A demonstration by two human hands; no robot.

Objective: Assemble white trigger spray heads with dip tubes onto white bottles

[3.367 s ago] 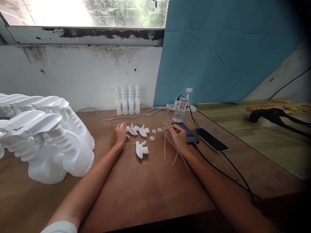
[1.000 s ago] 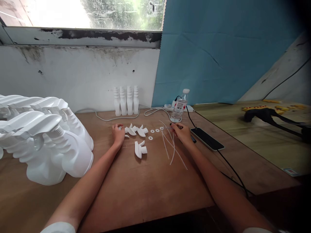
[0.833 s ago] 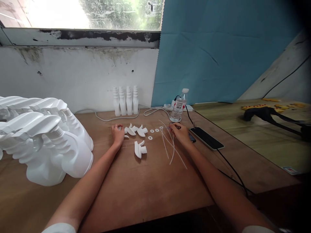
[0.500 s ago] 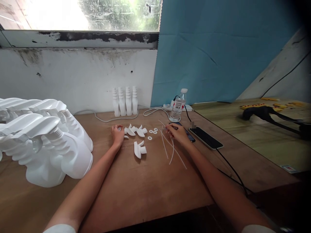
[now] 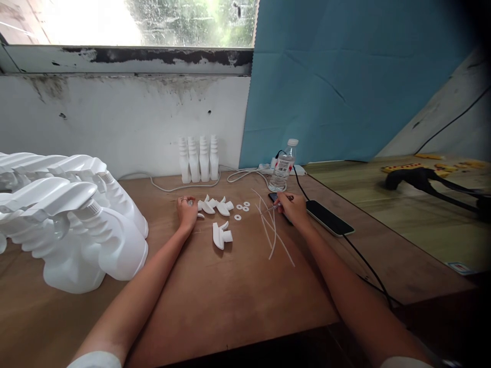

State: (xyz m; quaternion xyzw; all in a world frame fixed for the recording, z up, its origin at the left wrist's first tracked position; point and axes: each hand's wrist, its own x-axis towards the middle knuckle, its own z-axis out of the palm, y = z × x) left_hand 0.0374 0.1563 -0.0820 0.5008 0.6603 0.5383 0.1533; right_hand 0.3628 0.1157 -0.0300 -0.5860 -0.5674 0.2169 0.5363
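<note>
The right hand (image 5: pixel 293 208) sits just in front of the water bottle (image 5: pixel 283 166), thumb and fingertips pinched on one thin tube (image 5: pixel 273 208) whose free end points to the bottle's left; the other loose tubes (image 5: pixel 274 235) lie fanned on the bench (image 5: pixel 230 296) further in front of the bottle, crossing one another; a few small white rings (image 5: pixel 237 217) rest left of the bottle, nearer the person. The left hand (image 5: pixel 186 214) lies well left of the bottle, fingers curled, fingertips against the row of white trigger pieces (image 5: pixel 215 206) — whether it grips one I cannot tell. A phone (image 5: pixel 330 218) lies right of the bottle, just beside the right hand; a heap of spray bottles (image 5: pixel 76 220) lies far to the bottle's left.
</note>
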